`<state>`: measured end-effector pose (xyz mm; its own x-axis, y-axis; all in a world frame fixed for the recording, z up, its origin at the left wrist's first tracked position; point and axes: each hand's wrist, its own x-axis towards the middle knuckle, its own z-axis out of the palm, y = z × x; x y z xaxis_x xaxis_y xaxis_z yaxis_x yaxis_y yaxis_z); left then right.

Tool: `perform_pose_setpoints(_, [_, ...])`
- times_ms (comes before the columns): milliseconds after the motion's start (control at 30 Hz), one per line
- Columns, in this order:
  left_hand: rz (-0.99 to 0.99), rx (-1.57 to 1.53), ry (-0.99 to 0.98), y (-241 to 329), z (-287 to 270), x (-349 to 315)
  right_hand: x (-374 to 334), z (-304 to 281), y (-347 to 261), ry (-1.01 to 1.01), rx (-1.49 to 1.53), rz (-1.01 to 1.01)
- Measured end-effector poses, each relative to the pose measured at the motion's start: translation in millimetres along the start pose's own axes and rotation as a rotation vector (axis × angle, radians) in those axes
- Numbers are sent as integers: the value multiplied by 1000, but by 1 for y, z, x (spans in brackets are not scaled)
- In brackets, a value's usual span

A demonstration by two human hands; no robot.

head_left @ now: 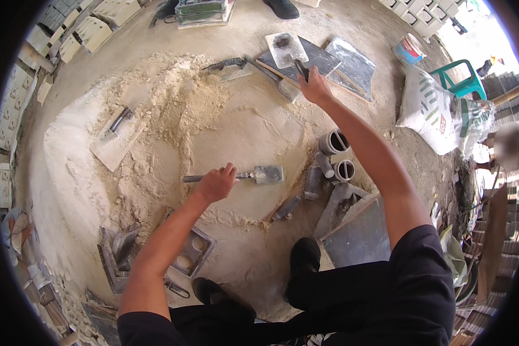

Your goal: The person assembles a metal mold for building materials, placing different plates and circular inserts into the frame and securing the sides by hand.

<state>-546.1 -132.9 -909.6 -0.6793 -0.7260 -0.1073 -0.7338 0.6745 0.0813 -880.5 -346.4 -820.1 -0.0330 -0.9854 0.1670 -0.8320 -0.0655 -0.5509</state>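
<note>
My left hand (pixel 217 183) is closed around the handle of a scraper (pixel 268 174) with a short square metal blade, low over the powder in the middle. The blade points right. At the upper right, my right hand (pixel 317 85) grips the dark handle of a square trowel (pixel 284 47). Its pale plate has a dark stain and lies over a dark board (pixel 311 55). Just left of that hand, another flat-bladed tool (pixel 288 90) rests on the powder. Pale powder (pixel 236 138) spreads beneath both arms, heaped toward the upper left.
A float trowel (pixel 118 138) lies on the left heap. Right of centre stand two cups (pixel 334 142) among several cylinders. A frame mould (pixel 193 251) sits by my left foot, a dark slab (pixel 360 230) by my right. White sacks (pixel 429 109), a bucket (pixel 409 49) and a green stool (pixel 461 81) stand right.
</note>
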Motion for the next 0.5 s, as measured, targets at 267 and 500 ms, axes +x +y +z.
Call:
perform_pose_setpoints(267, [-393, -325, 37, 2, -47, -21, -155, 2, -27, -190, 477, 488])
perform_pose_setpoints(500, [-596, -532, 378, -41, -51, -60, -242, 54, -53, -64, 158, 666])
